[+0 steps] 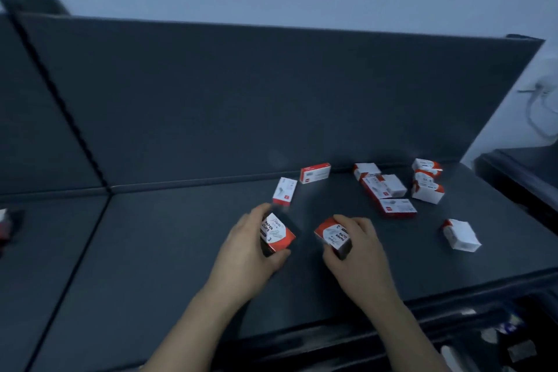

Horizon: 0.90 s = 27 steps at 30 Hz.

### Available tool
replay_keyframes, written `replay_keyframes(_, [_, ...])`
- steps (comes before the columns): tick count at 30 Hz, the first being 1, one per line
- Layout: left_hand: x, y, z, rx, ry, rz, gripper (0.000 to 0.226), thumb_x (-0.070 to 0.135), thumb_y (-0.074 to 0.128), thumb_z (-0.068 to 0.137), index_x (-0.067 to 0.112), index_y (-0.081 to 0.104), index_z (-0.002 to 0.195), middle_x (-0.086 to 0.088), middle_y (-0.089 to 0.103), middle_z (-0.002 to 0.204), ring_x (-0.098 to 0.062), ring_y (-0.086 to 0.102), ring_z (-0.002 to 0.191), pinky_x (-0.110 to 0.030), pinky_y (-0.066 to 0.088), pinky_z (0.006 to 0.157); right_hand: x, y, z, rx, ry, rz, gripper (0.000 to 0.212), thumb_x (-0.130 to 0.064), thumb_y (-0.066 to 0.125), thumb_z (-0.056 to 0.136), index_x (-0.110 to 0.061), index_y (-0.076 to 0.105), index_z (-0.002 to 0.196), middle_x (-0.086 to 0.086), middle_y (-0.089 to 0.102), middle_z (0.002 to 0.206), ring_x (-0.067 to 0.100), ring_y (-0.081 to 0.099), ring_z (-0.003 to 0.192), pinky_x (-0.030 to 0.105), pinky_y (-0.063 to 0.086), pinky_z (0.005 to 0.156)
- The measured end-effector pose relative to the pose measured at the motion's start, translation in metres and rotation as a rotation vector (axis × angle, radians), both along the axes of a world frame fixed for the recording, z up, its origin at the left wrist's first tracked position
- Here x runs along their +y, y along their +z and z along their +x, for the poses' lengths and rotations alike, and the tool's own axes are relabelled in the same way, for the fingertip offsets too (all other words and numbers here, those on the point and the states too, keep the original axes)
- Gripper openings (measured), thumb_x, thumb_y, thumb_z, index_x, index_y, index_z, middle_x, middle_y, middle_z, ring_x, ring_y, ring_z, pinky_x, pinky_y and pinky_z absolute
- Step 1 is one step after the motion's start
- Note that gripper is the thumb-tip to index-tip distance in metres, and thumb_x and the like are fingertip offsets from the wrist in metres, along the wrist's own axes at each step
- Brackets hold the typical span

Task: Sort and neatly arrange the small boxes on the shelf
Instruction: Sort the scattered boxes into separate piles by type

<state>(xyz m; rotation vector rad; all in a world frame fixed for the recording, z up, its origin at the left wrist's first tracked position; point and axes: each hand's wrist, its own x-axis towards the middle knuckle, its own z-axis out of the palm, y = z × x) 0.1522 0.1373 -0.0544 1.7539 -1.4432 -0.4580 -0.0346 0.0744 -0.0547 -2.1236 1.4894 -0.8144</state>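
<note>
My left hand [246, 254] grips a red and white paper clips box [276, 234] just above the dark shelf top [169, 244]. My right hand [359, 254] grips a second paper clips box [333, 235] of the same kind, a short gap to the right. Behind my left hand a small white box [284, 191] stands upright. Another red and white box [315, 172] lies against the back panel. Several more small boxes lie scattered in a loose cluster [389, 190] at the right, and one white box [461, 234] lies apart nearer the front right.
A tall dark back panel [241, 100] closes the shelf top behind. A seam [90, 220] divides the surface from a left section, where a blurred red and white object [6, 226] sits at the edge. Below the front right edge is a lower compartment with clutter [498, 338].
</note>
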Motion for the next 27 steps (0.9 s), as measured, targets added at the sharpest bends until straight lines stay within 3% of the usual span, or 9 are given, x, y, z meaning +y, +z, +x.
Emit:
replay_keyframes(5, [0.051, 0.003, 0.049, -0.03, 0.16, 0.035, 0.068, 0.04, 0.077, 0.073, 0.031, 0.044, 0.132, 0.018, 0.048, 0.114, -0.003, 0.049, 0.107, -0.018, 0.039, 0.088, 0.023, -0.002, 0.055, -0.025, 0.15, -0.008, 0.05, -0.018, 0.067, 0.079, -0.026, 0.053, 0.127, -0.016, 0.041, 0.116, -0.007, 0.05, 0.086, 0.004, 0.037, 0.067])
replay_keyframes(10, [0.099, 0.011, 0.099, -0.062, 0.292, 0.035, 0.066, 0.043, 0.075, 0.073, 0.032, 0.043, 0.131, 0.019, 0.047, 0.112, -0.003, 0.048, 0.106, -0.016, 0.035, 0.082, 0.05, 0.006, 0.118, -0.066, 0.276, -0.041, 0.051, -0.013, 0.066, 0.079, -0.025, 0.053, 0.127, -0.016, 0.039, 0.113, -0.007, 0.05, 0.087, 0.009, 0.035, 0.074])
replay_keyframes(16, [0.174, 0.022, 0.182, -0.102, 0.42, 0.05, 0.063, 0.035, 0.071, 0.074, 0.029, 0.044, 0.131, 0.017, 0.047, 0.112, -0.007, 0.049, 0.106, -0.021, 0.041, 0.086, 0.103, 0.009, 0.218, -0.147, 0.41, -0.04, 0.053, -0.002, 0.062, 0.075, -0.021, 0.055, 0.125, -0.011, 0.043, 0.113, 0.003, 0.055, 0.09, 0.009, 0.042, 0.069])
replay_keyframes(19, [0.212, 0.025, 0.227, -0.102, 0.476, 0.052, 0.065, 0.029, 0.069, 0.075, 0.027, 0.042, 0.134, 0.014, 0.045, 0.122, -0.009, 0.05, 0.109, -0.024, 0.044, 0.089, 0.133, 0.007, 0.267, -0.199, 0.476, -0.041, 0.053, 0.001, 0.061, 0.073, -0.018, 0.057, 0.123, -0.009, 0.045, 0.111, 0.005, 0.057, 0.085, 0.012, 0.044, 0.066])
replay_keyframes(23, [0.251, 0.027, 0.276, -0.108, 0.549, 0.06, 0.068, 0.024, 0.07, 0.076, 0.029, 0.04, 0.137, 0.013, 0.033, 0.129, -0.005, 0.049, 0.09, -0.019, 0.042, 0.077, 0.168, 0.005, 0.321, -0.253, 0.518, -0.019, 0.051, 0.004, 0.06, 0.072, -0.017, 0.059, 0.119, -0.008, 0.044, 0.109, 0.002, 0.056, 0.083, 0.01, 0.044, 0.066])
replay_keyframes(27, [0.275, 0.027, 0.311, -0.118, 0.649, 0.082, 0.069, 0.029, 0.069, 0.076, 0.027, 0.039, 0.139, 0.009, 0.033, 0.131, -0.015, 0.055, 0.102, -0.03, 0.049, 0.084, 0.189, 0.004, 0.357, -0.253, 0.555, 0.028, 0.048, 0.001, 0.064, 0.074, -0.018, 0.059, 0.118, -0.009, 0.045, 0.109, -0.004, 0.056, 0.085, 0.007, 0.043, 0.068])
